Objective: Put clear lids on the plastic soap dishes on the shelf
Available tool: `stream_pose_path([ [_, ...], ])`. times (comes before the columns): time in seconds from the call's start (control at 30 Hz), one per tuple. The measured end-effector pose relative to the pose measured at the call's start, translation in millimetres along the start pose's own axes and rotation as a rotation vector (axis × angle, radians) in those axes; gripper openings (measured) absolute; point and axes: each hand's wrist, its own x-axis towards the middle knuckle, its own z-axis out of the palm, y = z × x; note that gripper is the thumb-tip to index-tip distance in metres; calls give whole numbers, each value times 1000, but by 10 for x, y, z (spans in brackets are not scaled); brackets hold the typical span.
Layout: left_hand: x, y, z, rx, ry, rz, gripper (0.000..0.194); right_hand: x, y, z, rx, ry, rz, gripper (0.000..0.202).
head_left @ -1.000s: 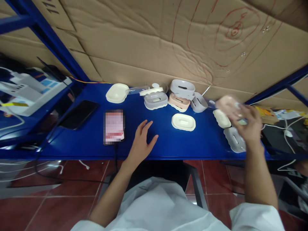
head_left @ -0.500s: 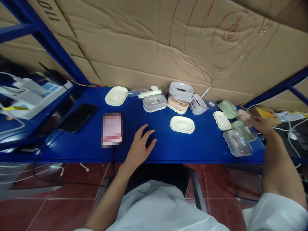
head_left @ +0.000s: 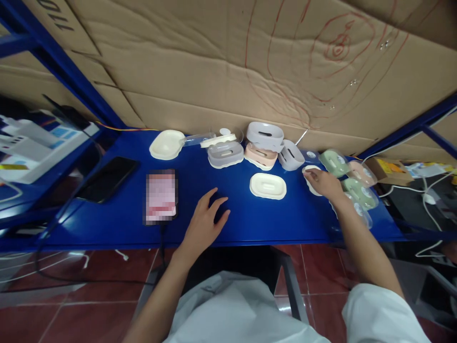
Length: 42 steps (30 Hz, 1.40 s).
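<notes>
My left hand (head_left: 206,219) rests flat on the blue table (head_left: 117,214), fingers apart, holding nothing. Over at the right, my right hand (head_left: 323,182) lies on a cream soap-dish tray (head_left: 308,172) and covers most of it. Whether the fingers grip the tray I cannot tell. Another cream tray (head_left: 267,186) sits just left of that hand. To its right stand green (head_left: 334,162), pink (head_left: 362,172) and green (head_left: 360,192) soap dishes with clear lids, and a grey one (head_left: 359,211) partly behind my forearm.
Grey (head_left: 223,154), pink (head_left: 260,156) and white-grey (head_left: 264,135) soap dishes line the cardboard back wall, with a cream lid (head_left: 167,144) at left. A phone with a lit screen (head_left: 160,196) and a dark phone (head_left: 106,178) lie on the left. Cables and boxes crowd both ends.
My right hand set a pink dish down among the dishes at the right, then moved left onto the cream tray. The left hand has stayed in place.
</notes>
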Motion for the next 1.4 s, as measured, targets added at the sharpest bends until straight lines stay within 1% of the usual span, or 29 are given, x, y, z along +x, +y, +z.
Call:
stream_pose_path([
  [0.1,5,7,-2,11,-12,14,34,187,-73,-75,-27,109,20,56],
  [0.13,7,8,-2,18,-16,19,34,269,-74,-88,-38,124,19,56],
  [0.17,8,9,-1,24,-19,22,34,348,-73,-87,-47,119,11,56],
  [0.23,8,9,2,29,-20,26,34,472,-76,-46,-59,70,-14,56],
  [0.3,5,9,1,21,-19,22,34,515,-92,17,-66,26,-26,56],
  [0.4,1,14,-1,11,-25,13,33,430,-147,75,-60,48,-20,54],
  [0.47,3,18,-1,23,-29,20,33,326,-221,81,-15,120,-31,53],
  [0.5,6,20,0,34,-30,29,33,277,-275,82,31,165,-66,54],
  [0.57,13,24,4,54,-31,50,32,212,-415,96,146,227,-200,55],
  [0.63,19,25,7,65,-31,64,31,207,-567,134,237,249,-344,56],
  [0.67,22,26,8,66,-31,67,31,225,-630,155,267,254,-385,56],
  [0.73,27,27,5,65,-29,69,31,276,-700,175,317,290,-387,55],
  [0.83,28,48,-22,55,-8,76,29,263,-664,78,430,431,-304,51],
  [0.87,26,66,-39,47,7,82,29,199,-640,11,470,486,-279,49],
  [0.93,16,126,-84,28,34,109,33,-48,-634,-142,526,553,-274,42],
  [1.0,0,208,-127,8,54,156,42,-425,-729,-261,540,525,-363,33],
  [1.07,-18,286,-149,13,53,218,51,-843,-926,-292,537,393,-557,28],
  [1.13,-32,328,-140,56,31,280,54,-1183,-1159,-229,554,237,-773,32],
  [1.2,-45,316,-111,108,-7,333,45,-1360,-1340,-111,568,136,-892,36],
  [1.27,-64,263,-89,128,-41,357,34,-1362,-1407,16,533,84,-900,39],
  [1.3,-76,232,-87,126,-42,351,30,-1314,-1395,74,497,74,-858,42],
  [1.33,-90,203,-92,116,-28,335,28,-1249,-1362,126,454,78,-785,46],
  [1.4,-109,167,-115,87,48,288,27,-1120,-1269,214,394,104,-608,57],
])
